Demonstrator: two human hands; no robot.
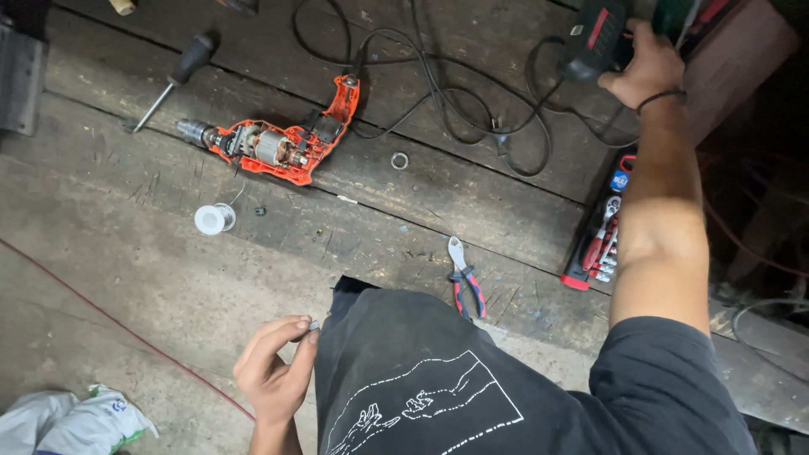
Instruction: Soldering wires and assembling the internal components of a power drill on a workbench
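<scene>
My left hand (274, 366) is low near my body, its fingers pinched on a small metal part (314, 324). My right hand (645, 67) is stretched out to the far right and rests on a dark handheld device with a red panel (594, 38). An opened orange drill (278, 143) lies on the wooden floor ahead, its motor exposed and its black cord (455, 93) looped toward the right hand.
A screwdriver (173, 80) lies up left. A solder spool (212, 219), a small metal ring (399, 160), red-handled pliers (466, 282) and a red tool holder with bits (602, 240) lie about. A red wire (118, 324) and a white bag (76, 421) are at lower left.
</scene>
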